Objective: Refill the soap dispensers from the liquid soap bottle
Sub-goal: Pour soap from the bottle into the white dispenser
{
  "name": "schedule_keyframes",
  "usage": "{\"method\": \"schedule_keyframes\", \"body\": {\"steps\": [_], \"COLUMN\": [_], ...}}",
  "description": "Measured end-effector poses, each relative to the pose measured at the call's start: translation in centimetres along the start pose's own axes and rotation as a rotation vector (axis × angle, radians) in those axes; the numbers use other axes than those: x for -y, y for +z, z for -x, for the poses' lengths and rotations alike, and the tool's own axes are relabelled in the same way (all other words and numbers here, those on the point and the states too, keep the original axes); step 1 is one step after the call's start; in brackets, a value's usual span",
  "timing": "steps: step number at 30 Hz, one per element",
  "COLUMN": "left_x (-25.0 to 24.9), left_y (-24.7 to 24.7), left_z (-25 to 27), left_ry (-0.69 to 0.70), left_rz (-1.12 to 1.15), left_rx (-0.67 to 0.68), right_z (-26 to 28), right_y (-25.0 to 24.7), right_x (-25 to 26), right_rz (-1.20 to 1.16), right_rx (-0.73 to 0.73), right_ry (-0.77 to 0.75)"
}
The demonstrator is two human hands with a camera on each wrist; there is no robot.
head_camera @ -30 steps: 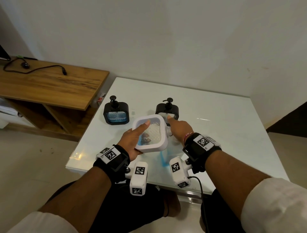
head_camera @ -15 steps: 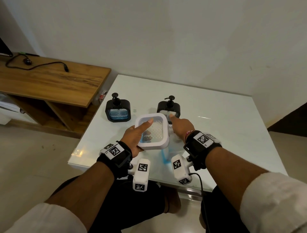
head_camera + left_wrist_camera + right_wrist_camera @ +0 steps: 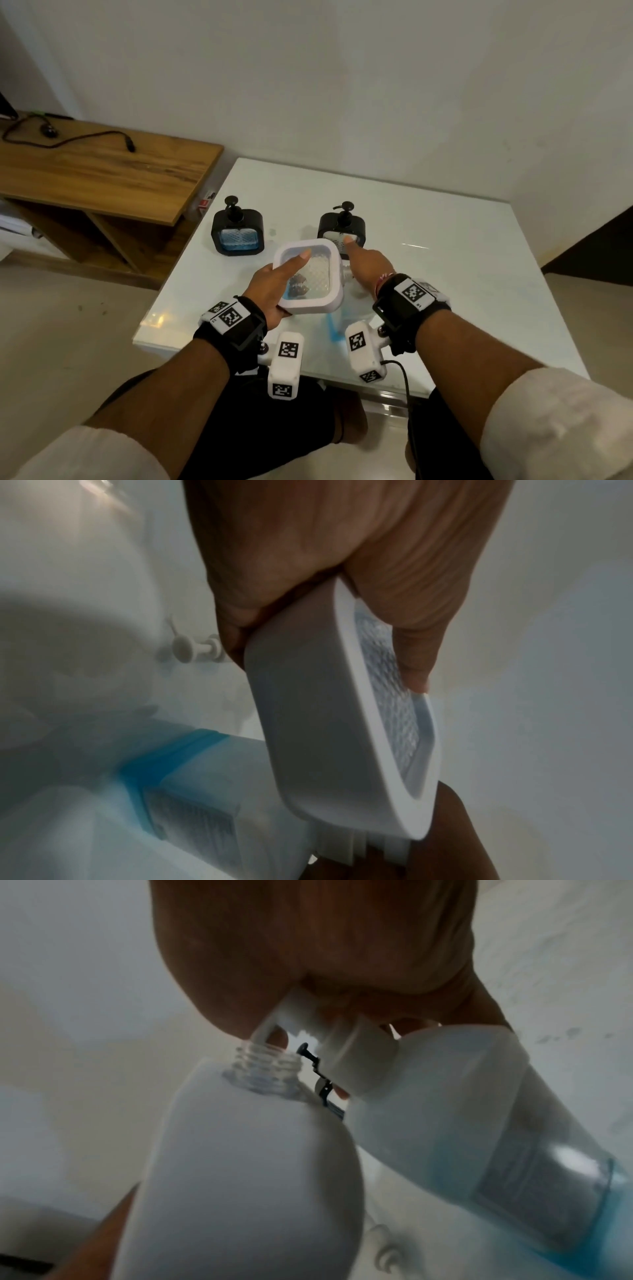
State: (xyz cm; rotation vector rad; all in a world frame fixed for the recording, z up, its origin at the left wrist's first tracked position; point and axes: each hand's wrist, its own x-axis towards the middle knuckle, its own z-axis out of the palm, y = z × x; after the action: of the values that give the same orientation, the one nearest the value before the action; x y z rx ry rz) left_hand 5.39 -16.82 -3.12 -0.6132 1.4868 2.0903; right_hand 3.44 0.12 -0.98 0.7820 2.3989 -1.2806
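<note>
Soap bottle, tilted neck-down over the white table, stays mostly hidden under the right hand, apparently wrapped around it; the left hand grips a white dispenser (threaded neck uncapped) beside it.

Two dispensers behind held dispenser

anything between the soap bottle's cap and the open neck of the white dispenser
Nothing visible does. The white dispenser has its threaded neck bare, its pump lying on the table, and the soap bottle cap sits right beside that neck.
</note>
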Motion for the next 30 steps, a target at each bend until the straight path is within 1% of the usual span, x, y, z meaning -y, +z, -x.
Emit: {"method": "schedule_keyframes", "body": {"steps": [3,8,15,20,22,27,30], "left_x": [0.0,-0.3,-0.4,-0.5,-0.4,-0.1,0.0], "left_y": [0.1,0.0,0.2,0.3,0.3,0.2,0.1], "left_z": [0.3,0.1,0.4,0.1,0.1,0.0,-0.3], "left_ry": [-0.003,0.005,-0.002,-0.012,-0.012,-0.02,-0.025], "left_rz": [0.009,0.004,0.011,0.006,0.005,0.021,0.035], "left_rx": [0.01,-0.009,0.022,0.017,0.015,0.033,0.038], "right_z": [0.2,0.0,0.1,-0.2,0.0,0.2,0.2], "right_y": [-0.3,0.1,-0.6,-0.1,-0.2,-0.7,-0.6], "right_x": [0.4,0.1,0.6,0.4,0.3,0.8,0.8], "right_rz": [-0.037,0.058,0.006,0.063,0.071,0.012,0.015], "right_rx": [0.047,0.006,0.054,0.023,0.023,0.069,0.056], "right_ry": [-0.035,0.004,-0.032,-0.003,-0.013,-0.031,-0.025]}}
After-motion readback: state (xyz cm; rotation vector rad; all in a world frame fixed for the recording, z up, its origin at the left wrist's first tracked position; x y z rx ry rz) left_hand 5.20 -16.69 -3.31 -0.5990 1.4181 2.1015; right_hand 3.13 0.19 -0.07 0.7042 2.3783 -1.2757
